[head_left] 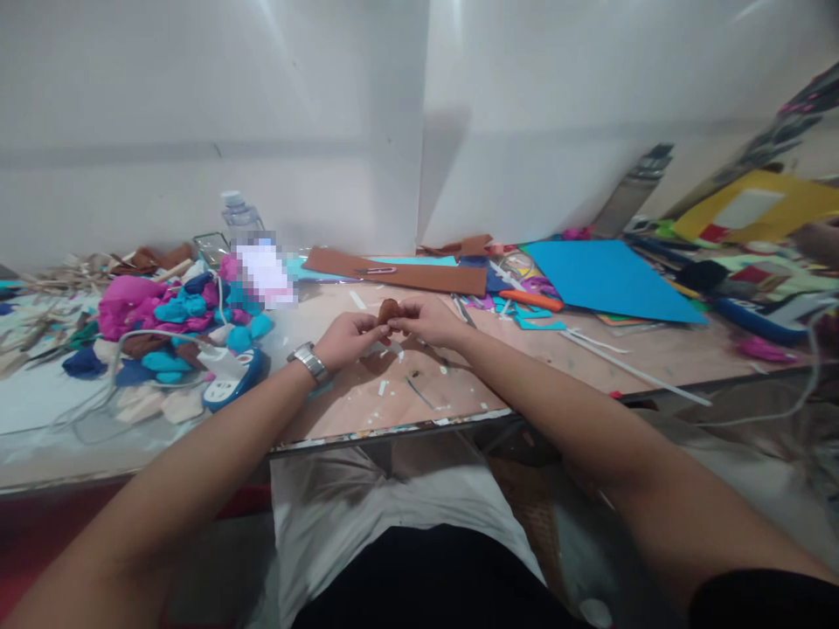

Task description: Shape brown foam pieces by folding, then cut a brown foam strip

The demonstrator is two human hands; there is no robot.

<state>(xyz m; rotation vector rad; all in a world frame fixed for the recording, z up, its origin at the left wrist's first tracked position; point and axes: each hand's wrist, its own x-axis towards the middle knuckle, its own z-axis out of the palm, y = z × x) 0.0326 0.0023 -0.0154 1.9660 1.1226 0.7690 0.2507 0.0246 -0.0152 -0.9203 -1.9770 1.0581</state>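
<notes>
Between the fingertips of both hands is a small rolled brown piece (389, 309), its material too blurred to name for certain. My left hand (350, 339), with a metal watch (308, 361) on the wrist, pinches it from the left. From the right, my right hand (429, 321) grips the same piece with thumb and fingers. Both hands are just above the table (399, 406), where small white scraps lie. Behind them are long brown strips (433, 278) with small pink-handled thread snips (377, 271) on top.
To the left lies a heap of pink, blue and brown crumpled pieces (176, 306) beside a blue-and-white corded device (232, 380). A bottle (239, 214) stands behind a blurred-out phone (266, 271). Blue sheet (609, 278), orange cutter (541, 300) and white stick (642, 371) are right. Another person's hand (819, 240) shows far right.
</notes>
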